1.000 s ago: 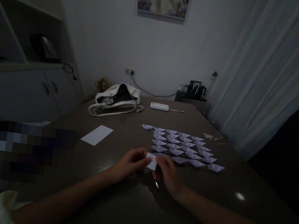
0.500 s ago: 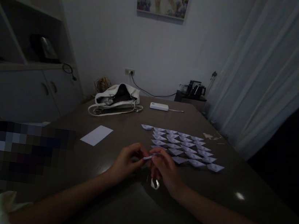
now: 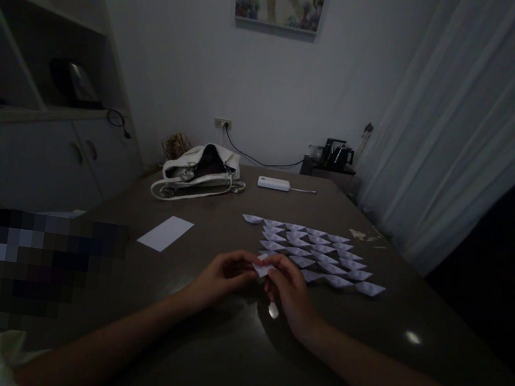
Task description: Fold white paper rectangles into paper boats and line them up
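Note:
Between my two hands is a small folded piece of white paper (image 3: 262,269). My left hand (image 3: 222,277) pinches its left side with thumb and fingers. On the other side my right hand (image 3: 289,292) grips it, fingers curled and partly hidden. Several rows of folded white paper boats (image 3: 325,259) stand on the table just beyond and to the right of my hands. A flat white sheet of paper (image 3: 165,233) lies to the left, apart from my left hand.
The dark table (image 3: 197,362) carries a white handbag (image 3: 200,173) and a white power bank (image 3: 274,184) with a short cable at the far side. Paper scraps (image 3: 366,236) lie near the right edge. A pixelated patch (image 3: 47,273) hides the left side.
The small paper was turned edge-on half a second ago and now shows a face again, looking smaller than at first. Both hands stay in nearly the same place, their fingers shifting on it.

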Available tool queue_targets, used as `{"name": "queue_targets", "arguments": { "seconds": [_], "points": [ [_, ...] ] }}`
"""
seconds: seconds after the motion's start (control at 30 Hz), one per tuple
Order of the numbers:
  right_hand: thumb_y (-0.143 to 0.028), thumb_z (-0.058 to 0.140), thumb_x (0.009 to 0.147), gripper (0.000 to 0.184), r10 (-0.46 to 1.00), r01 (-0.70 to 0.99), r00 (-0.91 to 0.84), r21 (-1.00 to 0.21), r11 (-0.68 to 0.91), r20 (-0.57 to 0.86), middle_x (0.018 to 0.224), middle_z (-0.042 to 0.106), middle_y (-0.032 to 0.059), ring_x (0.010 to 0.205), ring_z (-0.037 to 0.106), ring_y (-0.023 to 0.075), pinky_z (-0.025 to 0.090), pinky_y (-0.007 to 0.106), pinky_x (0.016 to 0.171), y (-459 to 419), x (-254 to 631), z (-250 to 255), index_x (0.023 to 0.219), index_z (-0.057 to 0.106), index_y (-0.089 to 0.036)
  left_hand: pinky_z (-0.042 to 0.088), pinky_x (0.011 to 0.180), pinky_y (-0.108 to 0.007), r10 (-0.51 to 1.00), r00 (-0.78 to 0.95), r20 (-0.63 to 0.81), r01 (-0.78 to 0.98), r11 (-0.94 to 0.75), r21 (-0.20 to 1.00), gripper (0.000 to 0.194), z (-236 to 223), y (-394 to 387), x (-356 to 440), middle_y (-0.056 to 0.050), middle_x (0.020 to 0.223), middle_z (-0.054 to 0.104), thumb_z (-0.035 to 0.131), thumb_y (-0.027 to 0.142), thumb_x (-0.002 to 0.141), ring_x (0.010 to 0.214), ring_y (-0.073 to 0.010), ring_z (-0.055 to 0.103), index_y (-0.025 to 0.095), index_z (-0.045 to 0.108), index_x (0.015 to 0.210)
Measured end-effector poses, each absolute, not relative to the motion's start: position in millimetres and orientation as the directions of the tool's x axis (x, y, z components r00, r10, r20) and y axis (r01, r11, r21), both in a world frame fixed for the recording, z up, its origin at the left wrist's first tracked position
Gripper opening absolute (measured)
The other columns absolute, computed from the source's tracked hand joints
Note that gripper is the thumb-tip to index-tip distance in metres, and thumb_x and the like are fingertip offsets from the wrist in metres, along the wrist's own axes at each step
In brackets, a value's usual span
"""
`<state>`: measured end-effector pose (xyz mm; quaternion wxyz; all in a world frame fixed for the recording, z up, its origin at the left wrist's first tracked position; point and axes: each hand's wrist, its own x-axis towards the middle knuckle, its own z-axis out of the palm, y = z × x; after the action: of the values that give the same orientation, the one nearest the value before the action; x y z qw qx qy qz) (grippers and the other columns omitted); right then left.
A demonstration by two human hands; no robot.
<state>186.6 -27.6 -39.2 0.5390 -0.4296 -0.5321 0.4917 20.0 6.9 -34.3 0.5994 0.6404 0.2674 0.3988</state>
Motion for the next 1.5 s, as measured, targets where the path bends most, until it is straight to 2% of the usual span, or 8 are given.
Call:
{"name": "queue_targets", "arguments": {
  "seconds": [0.17, 0.27, 0.4, 0.57, 0.7, 0.97, 1.3, 1.5],
  "points": [
    [-0.024, 0.048, 0.076, 0.018, 0.987, -0.070, -0.087, -0.989, 0.127, 0.133, 0.057, 0.049, -0.0058, 0.045, 0.043, 0.0081, 0.032, 0.019, 0.042, -27.9, 186.6, -38.2, 0.091, 0.056, -0.019, 0.049, 0.075, -0.028, 0.848, 0.509, 0.146, -0.080, -0.123, 0.989, 0.029, -32.8, 5.8, 20.2, -0.006, 0.088, 0.070, 0.074, 0.025, 0.071, 0.080, -0.0177, 0.065, 0.012, 0.063, 0.094],
    [-0.024, 0.050, 0.074, 0.022, 0.988, -0.107, -0.078, -0.986, 0.125, 0.134, 0.064, 0.052, -0.0054, 0.047, 0.046, 0.0081, 0.033, 0.018, 0.042, -30.3, 185.5, -35.1, 0.096, 0.050, -0.021, 0.050, 0.072, -0.028, 0.855, 0.502, 0.128, -0.059, -0.114, 0.992, 0.029, -32.6, 7.9, 19.1, -0.006, 0.087, 0.070, 0.075, 0.027, 0.070, 0.078, -0.0177, 0.065, 0.012, 0.065, 0.093],
    [-0.025, 0.054, 0.073, 0.020, 0.983, -0.147, -0.095, -0.979, 0.142, 0.156, 0.075, 0.056, -0.0029, 0.053, 0.053, 0.0096, 0.034, 0.018, 0.041, -31.1, 184.1, -34.8, 0.091, 0.047, -0.023, 0.050, 0.071, -0.027, 0.881, 0.456, 0.124, -0.047, -0.115, 0.992, 0.027, -28.3, 8.8, 18.2, -0.006, 0.082, 0.071, 0.075, 0.032, 0.069, 0.075, -0.0177, 0.066, 0.011, 0.067, 0.085],
    [-0.026, 0.057, 0.073, 0.019, 0.981, -0.134, -0.093, -0.979, 0.154, 0.167, 0.079, 0.057, -0.0012, 0.055, 0.054, 0.0098, 0.035, 0.017, 0.041, -28.0, 184.6, -40.1, 0.091, 0.049, -0.022, 0.050, 0.072, -0.027, 0.880, 0.451, 0.146, -0.068, -0.130, 0.989, 0.027, -23.3, 6.3, 18.0, -0.007, 0.084, 0.071, 0.073, 0.034, 0.072, 0.077, -0.0174, 0.065, 0.011, 0.068, 0.086],
    [-0.027, 0.058, 0.074, 0.022, 0.981, -0.128, -0.098, -0.979, 0.156, 0.169, 0.084, 0.058, 0.0007, 0.057, 0.055, 0.0097, 0.036, 0.017, 0.041, -27.6, 184.6, -40.7, 0.094, 0.052, -0.021, 0.049, 0.069, -0.025, 0.872, 0.467, 0.146, -0.117, -0.103, 0.988, 0.028, -28.1, 7.4, 18.1, -0.005, 0.084, 0.070, 0.077, 0.029, 0.067, 0.075, -0.0159, 0.065, 0.012, 0.065, 0.086],
    [-0.024, 0.064, 0.072, 0.027, 0.972, -0.073, -0.118, -0.978, 0.194, 0.202, 0.085, 0.061, 0.0016, 0.057, 0.054, 0.0108, 0.035, 0.016, 0.039, -27.5, 183.5, -41.1, 0.097, 0.054, -0.021, 0.048, 0.061, -0.021, 0.908, 0.415, 0.065, -0.184, 0.014, 0.983, 0.029, -37.4, 13.2, 16.8, -0.004, 0.083, 0.069, 0.081, 0.026, 0.062, 0.063, -0.0108, 0.061, 0.012, 0.065, 0.082],
    [-0.029, 0.064, 0.075, 0.028, 0.971, -0.059, -0.132, -0.979, 0.195, 0.201, 0.088, 0.061, 0.0027, 0.059, 0.057, 0.0118, 0.037, 0.016, 0.038, -29.1, 183.0, -41.7, 0.098, 0.052, -0.022, 0.045, 0.054, -0.021, 0.902, 0.431, 0.034, -0.181, 0.049, 0.982, 0.035, -33.2, 10.2, 18.0, -0.002, 0.070, 0.066, 0.082, 0.031, 0.061, 0.053, -0.0089, 0.057, 0.011, 0.065, 0.084],
    [-0.033, 0.063, 0.076, 0.026, 0.966, -0.071, -0.167, -0.979, 0.189, 0.198, 0.084, 0.060, 0.0011, 0.057, 0.056, 0.0105, 0.036, 0.015, 0.038, -28.8, 182.1, -42.3, 0.095, 0.050, -0.022, 0.045, 0.060, -0.022, 0.868, 0.492, 0.058, -0.156, 0.022, 0.988, 0.029, -35.5, 11.1, 17.1, -0.002, 0.072, 0.067, 0.079, 0.030, 0.066, 0.058, -0.0100, 0.059, 0.011, 0.067, 0.084]
  ]
}}
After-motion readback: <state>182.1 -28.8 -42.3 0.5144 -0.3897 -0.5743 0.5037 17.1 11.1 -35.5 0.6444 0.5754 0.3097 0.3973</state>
